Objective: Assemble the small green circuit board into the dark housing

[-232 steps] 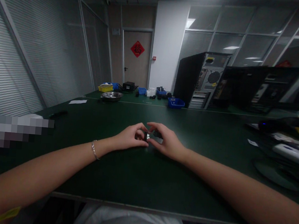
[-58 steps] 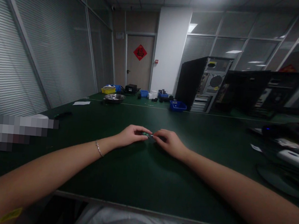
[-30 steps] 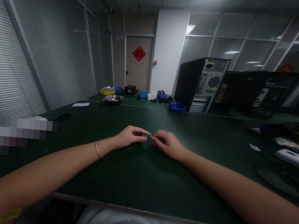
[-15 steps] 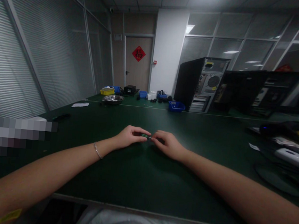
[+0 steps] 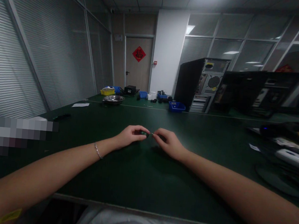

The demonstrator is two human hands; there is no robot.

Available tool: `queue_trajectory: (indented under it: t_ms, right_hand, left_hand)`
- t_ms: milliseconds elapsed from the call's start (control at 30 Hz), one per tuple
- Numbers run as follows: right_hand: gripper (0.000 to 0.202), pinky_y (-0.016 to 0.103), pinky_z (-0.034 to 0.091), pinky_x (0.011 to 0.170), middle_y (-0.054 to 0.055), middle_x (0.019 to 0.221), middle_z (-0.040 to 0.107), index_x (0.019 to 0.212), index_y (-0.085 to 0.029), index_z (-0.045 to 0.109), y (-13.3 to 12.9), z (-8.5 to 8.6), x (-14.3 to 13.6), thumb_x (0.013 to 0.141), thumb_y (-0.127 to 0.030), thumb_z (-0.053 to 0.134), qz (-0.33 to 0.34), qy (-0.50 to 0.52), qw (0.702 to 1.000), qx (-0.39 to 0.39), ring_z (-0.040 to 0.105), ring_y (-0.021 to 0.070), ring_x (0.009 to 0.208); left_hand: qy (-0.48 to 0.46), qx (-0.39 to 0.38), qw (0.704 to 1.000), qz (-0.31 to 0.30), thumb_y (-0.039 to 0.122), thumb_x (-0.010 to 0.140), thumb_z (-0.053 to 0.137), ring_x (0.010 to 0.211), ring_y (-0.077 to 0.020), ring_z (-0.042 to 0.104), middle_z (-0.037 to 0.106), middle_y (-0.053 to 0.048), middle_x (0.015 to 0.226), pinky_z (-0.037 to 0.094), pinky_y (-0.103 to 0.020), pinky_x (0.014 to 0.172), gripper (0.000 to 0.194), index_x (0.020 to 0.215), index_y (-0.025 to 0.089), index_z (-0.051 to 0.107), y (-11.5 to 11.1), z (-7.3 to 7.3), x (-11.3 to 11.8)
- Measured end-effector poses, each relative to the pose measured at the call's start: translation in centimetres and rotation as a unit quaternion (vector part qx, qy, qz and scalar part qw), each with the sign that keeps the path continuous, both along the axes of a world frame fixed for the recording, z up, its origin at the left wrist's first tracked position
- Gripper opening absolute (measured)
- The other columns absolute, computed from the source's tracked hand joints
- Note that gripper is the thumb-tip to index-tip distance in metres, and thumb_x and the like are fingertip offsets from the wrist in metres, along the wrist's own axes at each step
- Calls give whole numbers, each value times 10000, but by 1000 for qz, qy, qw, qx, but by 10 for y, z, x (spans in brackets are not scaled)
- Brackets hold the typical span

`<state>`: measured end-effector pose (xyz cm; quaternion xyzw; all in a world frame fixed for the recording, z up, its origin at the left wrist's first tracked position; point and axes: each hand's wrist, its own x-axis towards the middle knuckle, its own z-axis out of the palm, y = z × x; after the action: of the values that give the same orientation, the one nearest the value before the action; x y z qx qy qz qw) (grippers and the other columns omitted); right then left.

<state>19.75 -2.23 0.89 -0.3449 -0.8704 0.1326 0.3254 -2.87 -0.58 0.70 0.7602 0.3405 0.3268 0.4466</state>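
Note:
Over the middle of the green tabletop (image 5: 143,177), my left hand (image 5: 130,137) is closed in a pinch on a small green circuit board (image 5: 144,133). Most of the board is hidden between the thumb and fingers. Just to its right, my right hand (image 5: 169,143) has thumb and forefinger pressed together. A tiny pale tip shows at those fingertips, too small to name. The two sets of fingertips are very close, with a narrow gap between them.
A metal bowl (image 5: 113,99) and a white sheet (image 5: 80,105) lie at the far left. A blue bin (image 5: 176,106) stands beside a black computer tower (image 5: 202,85) at the back. Cables (image 5: 277,179) and a white device (image 5: 294,159) lie on the right.
My right fingertips have risen slightly. The green board sits at a different angle and shows less between the left fingers. Both forearms are nearly still.

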Motion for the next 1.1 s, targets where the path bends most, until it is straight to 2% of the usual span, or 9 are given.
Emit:
queue_trajectory:
  t_ms: [133,267,367,500,600,800,933,1100]
  right_hand:
    - [223,290,459,808,64,999,653,1070,-184,620,-4,2,-2,938,-270,462,57,15,998,-2,599,175,901]
    - [224,303,460,831,71,988,657,1071,-179,626,-5,2,-2,936,-256,464,74,15,997,5,601,180,909]
    - [224,288,463,801,67,969,647,1060,-177,631,-6,3,-2,941,-247,455,81,-2,997,0,599,171,879]
    - [218,272,457,770,59,956,634,1049,-181,641,-9,6,-2,940,-235,460,98,-38,994,6,593,163,855]
    - [223,279,451,788,63,968,635,1053,-186,643,-8,5,-2,946,-239,455,78,-33,996,15,589,168,871]
    - [245,275,443,723,61,876,628,1012,-181,659,-1,1,-1,954,-288,446,4,-34,999,16,576,169,794]
    - [244,268,432,707,55,857,620,965,-189,669,0,0,-1,950,-298,451,-19,-52,998,10,573,165,775]
    - [237,267,428,705,54,877,625,992,-195,671,0,1,0,944,-288,459,-21,-70,997,3,577,164,780]
  left_hand:
    - [-34,-10,999,-12,239,760,690,873,-160,580,596,-48,1013,455,-286,767,395,1134,172,582,3,-5,0]
    - [-74,-38,997,8,176,694,743,883,-154,593,575,-27,957,456,-312,822,462,1097,171,518,3,-6,2]
    - [-108,-70,992,11,149,703,719,907,-167,605,581,-25,937,456,-344,856,409,1041,170,490,0,-3,3]
    - [-127,-93,988,-3,120,729,646,813,-158,625,575,-8,884,477,-348,813,320,996,172,479,-2,-3,5]
    - [-116,-75,990,-19,143,770,598,761,-143,608,572,-11,870,481,-323,755,292,1044,168,498,0,-5,4]
    - [-12,-7,1000,-7,225,837,559,716,-128,535,585,-33,888,427,-267,647,369,1200,157,545,0,-2,4]
    - [-9,12,1000,-18,277,865,554,733,-133,547,596,-56,960,449,-281,671,371,1214,154,529,-3,0,4]
    - [35,83,995,-32,285,881,552,854,-164,573,610,-63,1038,466,-292,750,304,1159,166,587,-5,0,2]
